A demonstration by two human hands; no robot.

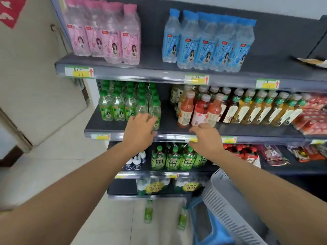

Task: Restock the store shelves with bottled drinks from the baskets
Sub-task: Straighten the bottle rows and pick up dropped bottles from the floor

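1. Dark grey store shelving (169, 123) fills the view, with pale floor tiles (53, 165) to the left and below.
2. On the middle shelf, a clear bottle with a green cap and label (157, 113) stands at the right end of its row, right at the tips of the left hand's (141, 128) fingers (150, 119).
3. Those fingers are curved against the bottle's near side. Whether they grip it or only touch it cannot be told.
4. The right hand (207, 137) hovers over the shelf's front lip, its fingers (194, 129) loosely bent and holding nothing.
5. Left of the left fingers, the other green-capped bottles (113, 108) are packed several rows deep.
6. Between the two hands lies a bare strip of shelf.
7. Just beyond the right fingers stand orange and red juice bottles (200, 110), with yellow tea bottles (256, 110) further right, then red packets (311, 114).
8. Above the fingers, the top shelf carries wrapped pink bottles (106, 38) and blue bottles (208, 45).
9. Beneath the fingers, the lower shelf holds green tea bottles (173, 160) and small white bottles (136, 161).
10. Under the right forearm sit a grey basket (226, 206) and a blue basket (203, 225). Two green bottles (148, 211) are on the floor beside them.
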